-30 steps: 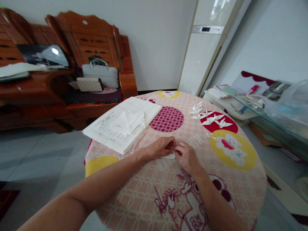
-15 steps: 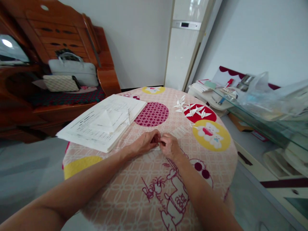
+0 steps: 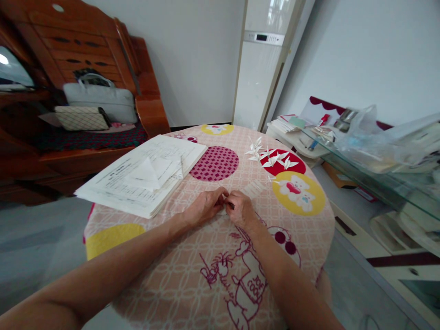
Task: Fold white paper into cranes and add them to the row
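Over the middle of the round table, my left hand and my right hand meet with fingertips pinched together. Between them is a small piece of white paper, mostly hidden by my fingers; only its lower edge shows. Several white folded paper cranes lie beyond my right hand, partly on a red circle of the cloth. To the left rests a thick stack of printed paper, with a few folded white paper pieces on top.
A pink patterned tablecloth covers the table. On the right, a glass shelf holds a plastic bag and other items. At the back left stands a wooden bench with a grey bag on it.
The view has shifted slightly, so everything sits a little further left. My hands stay together on the paper, with only small finger movement.
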{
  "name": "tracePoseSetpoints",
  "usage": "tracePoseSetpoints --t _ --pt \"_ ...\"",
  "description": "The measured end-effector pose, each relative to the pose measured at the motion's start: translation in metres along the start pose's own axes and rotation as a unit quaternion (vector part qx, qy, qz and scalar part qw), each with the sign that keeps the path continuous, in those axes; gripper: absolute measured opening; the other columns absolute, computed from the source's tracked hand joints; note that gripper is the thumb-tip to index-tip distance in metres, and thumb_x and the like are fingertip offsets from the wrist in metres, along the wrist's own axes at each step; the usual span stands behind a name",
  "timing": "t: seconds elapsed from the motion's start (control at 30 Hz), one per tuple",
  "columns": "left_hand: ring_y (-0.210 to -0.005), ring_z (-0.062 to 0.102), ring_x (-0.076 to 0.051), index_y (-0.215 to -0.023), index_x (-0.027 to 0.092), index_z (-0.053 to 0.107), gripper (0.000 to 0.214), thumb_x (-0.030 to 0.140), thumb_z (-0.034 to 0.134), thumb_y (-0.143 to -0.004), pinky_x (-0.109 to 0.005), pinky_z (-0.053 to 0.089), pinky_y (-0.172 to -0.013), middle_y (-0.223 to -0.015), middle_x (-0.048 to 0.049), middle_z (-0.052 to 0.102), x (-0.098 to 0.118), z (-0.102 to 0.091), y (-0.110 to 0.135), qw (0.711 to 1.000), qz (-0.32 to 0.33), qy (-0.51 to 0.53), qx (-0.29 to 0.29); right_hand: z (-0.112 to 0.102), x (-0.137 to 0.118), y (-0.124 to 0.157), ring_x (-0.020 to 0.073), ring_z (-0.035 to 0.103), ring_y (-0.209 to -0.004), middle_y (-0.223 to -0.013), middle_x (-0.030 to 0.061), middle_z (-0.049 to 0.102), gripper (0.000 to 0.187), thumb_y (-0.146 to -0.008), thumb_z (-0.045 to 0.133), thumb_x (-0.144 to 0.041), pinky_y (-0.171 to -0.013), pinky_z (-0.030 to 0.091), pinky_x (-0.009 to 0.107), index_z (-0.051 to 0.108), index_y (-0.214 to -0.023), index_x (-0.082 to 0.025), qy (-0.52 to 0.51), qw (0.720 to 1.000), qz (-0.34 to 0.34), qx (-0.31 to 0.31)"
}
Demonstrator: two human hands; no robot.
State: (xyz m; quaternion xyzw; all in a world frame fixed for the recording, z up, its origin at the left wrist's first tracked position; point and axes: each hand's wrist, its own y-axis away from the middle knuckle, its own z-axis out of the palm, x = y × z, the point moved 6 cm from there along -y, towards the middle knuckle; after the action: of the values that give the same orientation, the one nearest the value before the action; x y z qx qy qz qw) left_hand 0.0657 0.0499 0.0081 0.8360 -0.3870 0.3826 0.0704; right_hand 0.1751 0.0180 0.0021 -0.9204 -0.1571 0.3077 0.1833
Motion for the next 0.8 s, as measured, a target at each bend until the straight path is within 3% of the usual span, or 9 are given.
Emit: tracePoseSetpoints --t 0.2,0.37,0.47,0.6,0.8 --pt "-0.074 0.061 -0.014 -0.097 0.018 0.057 0.024 0.021 0.065 -0.074 -0.022 0.043 -0.065 -0.08 0.0005 0.065 0.005 -0.008 0.01 1.0 -0.008 -0.001 -0.017 -0.006 -0.001 0.004 0.0169 0.056 -0.074 -0.075 0.0039 0.059 0.026 -0.067 0.049 0.002 -0.067 0.043 0.026 0.067 -0.07 -0.017 -0.053 0.998 -0.016 -0.019" --pt "-0.082 0.06 -0.016 -0.091 0.017 0.061 0.012 0.017 0.063 -0.078 -0.025 0.043 -0.074 -0.087 -0.0033 0.065 0.009 -0.01 0.019 0.991 0.098 -0.084 -0.035 -0.014 -0.003 0.006 0.0178 0.058 -0.076 -0.077 0.0046 0.06 0.032 -0.065 0.047 0.003 -0.068 0.045 0.027 0.069 -0.077 -0.017 -0.087 0.995 -0.037 -0.032" --pt "-0.084 0.059 -0.016 -0.094 0.015 0.06 0.012 0.012 0.056 -0.083 -0.025 0.043 -0.074 -0.089 -0.0058 0.064 0.011 -0.002 0.026 0.972 0.163 -0.159 -0.062 -0.017 -0.005 0.008 0.0186 0.058 -0.079 -0.082 0.0054 0.062 0.034 -0.064 0.048 0.003 -0.071 0.047 0.028 0.069 -0.081 -0.017 -0.097 0.993 -0.041 -0.045" --pt "-0.075 0.057 -0.017 -0.086 0.013 0.06 0.01 0.014 0.051 -0.089 -0.027 0.042 -0.068 -0.082 -0.0065 0.063 0.013 0.003 0.029 0.938 0.214 -0.268 -0.053 -0.019 -0.009 0.01 0.0202 0.058 -0.084 -0.085 0.0069 0.062 0.033 -0.067 0.05 0.003 -0.075 0.048 0.031 0.069 -0.084 -0.017 -0.083 0.993 -0.043 -0.066" --pt "-0.078 0.056 -0.017 -0.078 0.014 0.059 0.015 0.011 0.051 -0.09 -0.028 0.042 -0.069 -0.081 -0.007 0.063 0.013 -0.003 0.031 0.922 0.281 -0.253 -0.083 -0.016 -0.019 0.016 0.0229 0.055 -0.087 -0.088 0.0088 0.062 0.02 -0.076 0.057 -0.002 -0.078 0.048 0.036 0.067 -0.084 -0.017 -0.006 0.99 -0.103 -0.093"
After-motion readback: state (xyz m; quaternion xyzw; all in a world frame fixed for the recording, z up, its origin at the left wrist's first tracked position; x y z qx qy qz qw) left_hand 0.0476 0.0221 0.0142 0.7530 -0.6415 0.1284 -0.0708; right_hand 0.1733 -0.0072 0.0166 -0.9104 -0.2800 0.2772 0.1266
